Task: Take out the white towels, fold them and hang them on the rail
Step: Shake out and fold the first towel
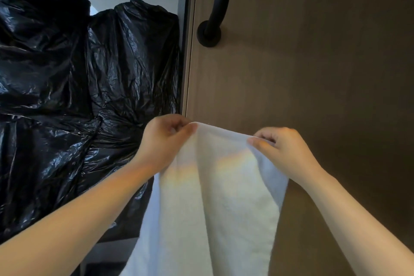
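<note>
A white towel (pixel 215 197) hangs in front of me, held up by its top edge. My left hand (pixel 163 141) pinches the top left corner between thumb and fingers. My right hand (pixel 282 150) pinches the top right corner. The top edge sags a little between the two hands, and the cloth drops below the bottom of the view. A black curved rail (pixel 218 4) is fixed to the brown door above the hands, well apart from the towel.
Large black plastic bags (pixel 78 96) are piled high on the left, right beside my left forearm. A brown wooden door (pixel 313 63) fills the right side, with a pale metal frame edge (pixel 188 51) between door and bags.
</note>
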`<state>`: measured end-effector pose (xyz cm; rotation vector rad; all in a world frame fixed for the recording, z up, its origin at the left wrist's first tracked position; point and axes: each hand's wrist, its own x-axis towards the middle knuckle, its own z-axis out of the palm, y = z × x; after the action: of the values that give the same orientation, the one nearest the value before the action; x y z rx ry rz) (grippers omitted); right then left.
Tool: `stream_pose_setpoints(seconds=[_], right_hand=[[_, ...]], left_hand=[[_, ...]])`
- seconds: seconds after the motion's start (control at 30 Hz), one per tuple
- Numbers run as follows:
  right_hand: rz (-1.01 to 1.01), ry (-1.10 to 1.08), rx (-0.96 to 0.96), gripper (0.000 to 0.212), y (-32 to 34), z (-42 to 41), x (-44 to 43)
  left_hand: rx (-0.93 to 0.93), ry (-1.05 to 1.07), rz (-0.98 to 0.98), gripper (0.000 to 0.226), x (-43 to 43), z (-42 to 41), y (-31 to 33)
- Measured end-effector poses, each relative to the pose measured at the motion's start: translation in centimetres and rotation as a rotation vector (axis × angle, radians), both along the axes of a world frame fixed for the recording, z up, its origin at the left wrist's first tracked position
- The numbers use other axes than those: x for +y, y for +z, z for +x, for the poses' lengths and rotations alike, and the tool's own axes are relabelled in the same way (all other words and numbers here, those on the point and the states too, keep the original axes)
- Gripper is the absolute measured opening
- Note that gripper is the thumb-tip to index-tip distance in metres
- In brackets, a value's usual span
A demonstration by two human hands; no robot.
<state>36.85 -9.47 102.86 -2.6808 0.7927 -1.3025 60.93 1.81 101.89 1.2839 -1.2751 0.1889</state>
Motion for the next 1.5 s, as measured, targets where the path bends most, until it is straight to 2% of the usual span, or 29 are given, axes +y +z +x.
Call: stream_pose_setpoints(seconds=[0.1, 0.23, 0.33, 0.43, 0.53, 0.63, 0.73, 0.87, 0.93, 1.03, 1.1, 1.17, 1.27, 1.43, 1.5], right_hand=[[0.058, 0.02, -0.026, 0.023, -0.8, -0.7, 0.0], [0.242, 0.237, -0.208, 0.005, -0.4, -0.6, 1.2], [0.39, 0.4, -0.369, 0.01, 0.2, 0.2, 2.3], [0.53, 0.47, -0.443, 0.015, 0.4, 1.6, 3.1], [0.726, 0.492, -0.473, 0.018, 0.2, 2.5, 3.3], [0.777, 0.459, -0.503, 0.015, -0.3, 2.7, 2.8], [0.784, 0.531, -0.5, 0.016, -0.7, 2.9, 2.8], [0.779, 0.608, -0.309, 0.036, -1.3, 2.9, 2.9], [0.721, 0.559, -0.263, 0.032, -1.6, 3.2, 3.0], [0.528, 0.442, -0.271, 0.008, -2.1, 3.8, 3.2], [0.453, 0.405, -0.262, 0.012, -2.4, 4.0, 3.3], [0.426, 0.397, -0.248, 0.013, -2.5, 4.1, 3.4], [0.376, 0.37, -0.231, 0.013, -2.8, 4.2, 3.5], [0.331, 0.325, -0.233, 0.014, -3.2, 4.9, 4.1], [0.33, 0.327, -0.226, 0.012, -3.1, 5.1, 4.5]], left_hand=[[-0.029, 0.063, -0.026, 0.016, -0.1, 0.5, -0.2], [-0.088, 0.145, -0.031, 0.012, 0.0, 0.7, -0.1], [-0.029, 0.157, -0.005, 0.003, -0.3, 0.4, 0.4], [0.003, 0.085, 0.032, 0.01, -0.5, -0.2, 0.2], [0.134, 0.009, 0.038, 0.023, -0.4, -0.2, -0.6], [0.192, -0.04, 0.099, 0.028, -0.3, 0.6, -1.2], [0.188, -0.071, 0.178, 0.029, 0.1, 1.3, -1.9], [0.264, -0.093, 0.238, 0.026, 0.3, 1.6, -3.0], [0.34, -0.127, 0.249, 0.026, 0.2, 1.6, -3.4], [0.582, -0.194, 0.272, 0.033, 0.1, 1.3, -3.6], [0.839, -0.321, 0.306, 0.025, 0.4, 1.0, -3.6], [0.967, -0.411, 0.342, 0.022, 0.8, 0.9, -3.7], [0.906, -0.364, 0.337, 0.02, 1.2, 0.9, -3.8], [0.613, -0.158, 0.384, 0.012, 2.0, 0.8, -3.7], [0.553, -0.137, 0.416, 0.013, 2.3, 0.8, -3.7]])
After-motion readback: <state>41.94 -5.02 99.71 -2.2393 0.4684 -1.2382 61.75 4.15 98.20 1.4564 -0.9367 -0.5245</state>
